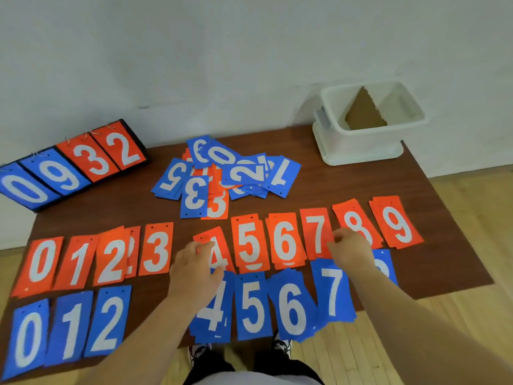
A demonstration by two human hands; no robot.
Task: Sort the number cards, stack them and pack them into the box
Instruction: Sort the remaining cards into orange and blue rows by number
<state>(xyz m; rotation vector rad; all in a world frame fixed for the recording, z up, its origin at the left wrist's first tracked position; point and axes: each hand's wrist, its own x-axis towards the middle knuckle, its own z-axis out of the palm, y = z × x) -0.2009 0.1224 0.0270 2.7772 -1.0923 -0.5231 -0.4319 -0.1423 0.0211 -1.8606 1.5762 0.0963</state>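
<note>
Red number cards lie in a row from 0 to 9 across the brown table [433,257], with a row of blue cards below it. My left hand [195,269] rests over the red 4 card [219,247], and its thumb and fingers pinch the card's upper left corner. My right hand [352,250] covers the lower part of the red 8 card [352,218]; its curled fingertips pinch the right edge of the red 7 card [316,232]. An unsorted pile of cards [222,173] lies further back. The white box [369,126] stands at the back right.
A flip scoreboard [69,165] showing 0 9 3 2 stands at the back left. The box holds a piece of brown cardboard [363,112]. My left arm hides the spot after the blue 2 card [109,320]. The wall is close behind the table, with wooden floor to the right.
</note>
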